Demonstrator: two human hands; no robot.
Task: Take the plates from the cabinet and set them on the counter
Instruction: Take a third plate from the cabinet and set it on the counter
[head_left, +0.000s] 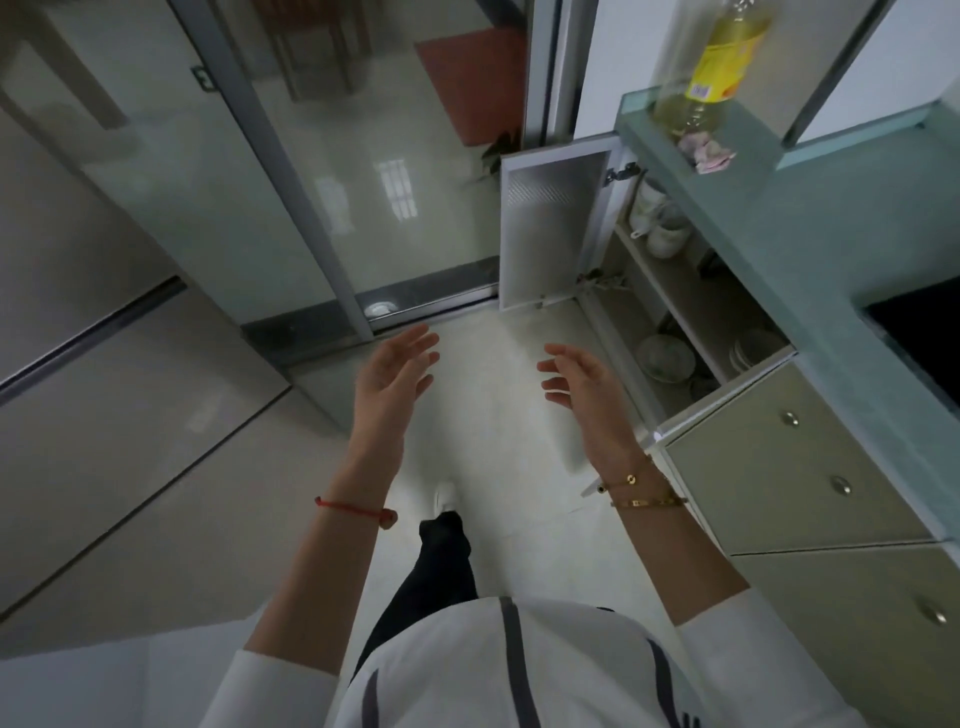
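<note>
A low cabinet (670, 291) under the counter stands with its door (550, 228) swung open. On its lower shelf lies a pale plate (665, 358), with more plates (748, 353) stacked to the right in shadow. The pale green counter (810, 223) runs above it on the right. My left hand (400, 374) and my right hand (582, 379) hover over the floor in front of the cabinet, fingers spread, holding nothing. The right hand is nearest the lower shelf, a short way left of the plate.
An oil bottle (711, 67) and crumpled pink paper (711, 153) sit on the counter's far end. White cups (660, 223) stand on the upper shelf. Drawers with round knobs (841, 486) lie near right. A glass sliding door (332, 171) is ahead.
</note>
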